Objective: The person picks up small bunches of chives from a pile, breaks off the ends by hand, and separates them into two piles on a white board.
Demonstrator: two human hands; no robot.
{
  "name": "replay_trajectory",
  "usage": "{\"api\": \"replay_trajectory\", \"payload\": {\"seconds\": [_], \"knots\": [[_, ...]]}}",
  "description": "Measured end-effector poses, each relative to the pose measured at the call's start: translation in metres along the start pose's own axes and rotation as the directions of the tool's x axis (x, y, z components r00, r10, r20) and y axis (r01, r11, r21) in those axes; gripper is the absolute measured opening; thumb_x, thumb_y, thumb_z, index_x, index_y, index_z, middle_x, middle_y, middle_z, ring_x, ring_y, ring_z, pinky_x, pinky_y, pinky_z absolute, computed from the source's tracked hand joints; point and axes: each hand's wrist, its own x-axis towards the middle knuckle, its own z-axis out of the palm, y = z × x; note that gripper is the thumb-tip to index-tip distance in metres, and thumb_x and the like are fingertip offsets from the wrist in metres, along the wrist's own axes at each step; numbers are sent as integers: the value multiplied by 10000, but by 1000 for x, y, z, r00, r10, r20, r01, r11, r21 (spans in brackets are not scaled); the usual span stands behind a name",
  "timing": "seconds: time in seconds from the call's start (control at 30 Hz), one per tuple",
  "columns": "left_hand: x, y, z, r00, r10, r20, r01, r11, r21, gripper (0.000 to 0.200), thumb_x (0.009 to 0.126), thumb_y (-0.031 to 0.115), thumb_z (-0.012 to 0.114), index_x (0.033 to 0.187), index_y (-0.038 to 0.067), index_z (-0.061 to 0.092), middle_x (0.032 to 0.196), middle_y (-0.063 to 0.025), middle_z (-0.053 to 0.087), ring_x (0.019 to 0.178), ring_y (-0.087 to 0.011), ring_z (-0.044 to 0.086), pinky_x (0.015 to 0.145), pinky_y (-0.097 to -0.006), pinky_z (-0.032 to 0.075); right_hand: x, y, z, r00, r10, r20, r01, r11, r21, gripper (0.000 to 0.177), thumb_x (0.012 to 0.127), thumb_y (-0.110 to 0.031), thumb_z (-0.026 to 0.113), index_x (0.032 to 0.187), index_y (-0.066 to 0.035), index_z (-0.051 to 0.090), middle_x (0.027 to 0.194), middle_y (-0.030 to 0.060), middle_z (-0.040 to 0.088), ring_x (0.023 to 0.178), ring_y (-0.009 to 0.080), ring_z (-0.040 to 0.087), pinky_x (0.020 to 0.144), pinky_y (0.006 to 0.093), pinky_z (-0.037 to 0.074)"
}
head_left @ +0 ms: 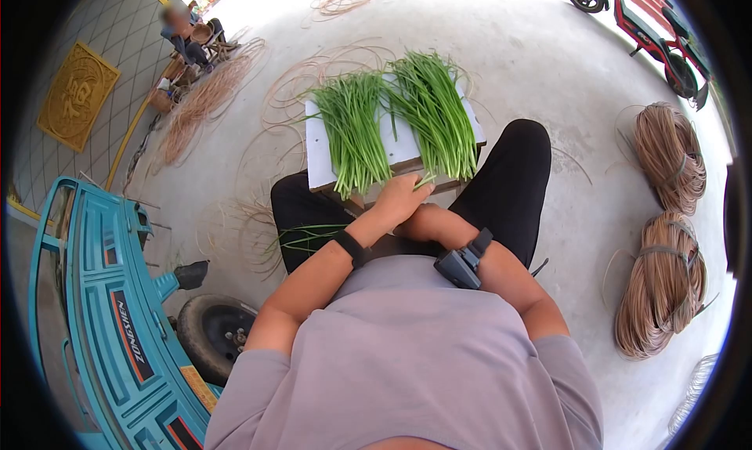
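Observation:
My left hand (pixel 402 198), with a black band at the wrist, is closed around a few chives (pixel 425 181). Their pale cut ends poke out past the fingers, and long green leaves trail to the left over my thigh. Tucked close under it is my right hand (pixel 424 221), its fingers mostly hidden, so its grip does not show. Just beyond both hands, two piles lie side by side on a white board (pixel 319 148): a left pile of chives (pixel 354 133) and a right pile of chives (pixel 435 113), stem ends towards me.
Coiled bundles of brown cane (pixel 670 156) lie on the floor at right, with loose strands (pixel 211 97) at left. A teal vehicle (pixel 117 309) with a wheel (pixel 219 332) stands at lower left. A red scooter (pixel 650 39) and a seated person (pixel 184 35) are farther back.

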Motion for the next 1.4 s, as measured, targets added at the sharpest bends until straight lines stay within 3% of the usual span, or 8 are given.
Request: {"api": "replay_trajectory", "payload": {"seconds": [0.3,0.47,0.67,0.83,1.0,1.17,1.3,1.4], "knots": [[6,9,9,984,73,-163,-87,993,-83,315,915,290,559,917,-24,586,793,-194,667,764,-375,629,711,-422,477,2,6,8,993,-69,-100,74,996,45,333,866,-215,530,1151,-93,649,1152,197,642,1021,378,621,873,468,482],[2,7,10,990,-32,-139,6,982,-188,301,944,263,499,928,-21,597,711,-139,670,714,-337,642,695,-401,488,-9,1,0,986,-95,-139,114,984,135,332,877,-230,520,1150,-90,646,1142,197,647,1015,382,623,852,461,491],[-8,15,-14,954,-113,-278,83,990,-117,297,949,252,465,895,-7,600,662,-131,653,673,-329,646,660,-403,495,-3,-6,-6,994,90,66,-91,996,13,339,888,-320,540,1122,-100,651,1085,176,670,982,360,644,821,462,501],[-18,19,-31,919,-81,-385,79,997,-23,284,928,255,481,862,-4,579,664,-203,609,680,-406,611,635,-462,474,-11,-14,-20,956,154,-249,-108,976,191,345,894,-361,543,1028,-64,658,940,148,693,888,348,660,766,455,507],[-35,22,-51,895,-66,-441,101,993,56,293,918,262,491,846,-16,550,674,-247,562,687,-450,569,622,-488,438,0,-11,-23,784,305,-540,169,733,659,275,903,-265,561,1034,-27,607,803,128,677,640,288,647,609,403,507],[-42,19,-47,933,-19,-359,41,998,54,292,918,256,481,837,-15,550,687,-246,564,685,-445,567,619,-484,438,-1,-14,-26,654,429,-623,361,547,755,347,889,-135,570,1167,44,466,807,152,641,504,187,592,500,324,478],[-45,31,-47,937,-45,-345,51,999,10,294,917,260,481,843,-14,560,685,-246,561,671,-438,565,615,-474,439,0,-10,-26,717,487,-500,341,380,860,389,889,-153,578,1192,44,435,827,151,637,493,186,580,483,324,471],[-42,27,-51,926,-125,-355,132,991,-6,294,913,260,483,851,-14,569,691,-247,563,664,-431,569,616,-465,444,-4,-12,-29,814,342,-470,292,458,840,375,888,-153,585,1182,38,450,826,140,635,474,185,569,470,323,466]]}}
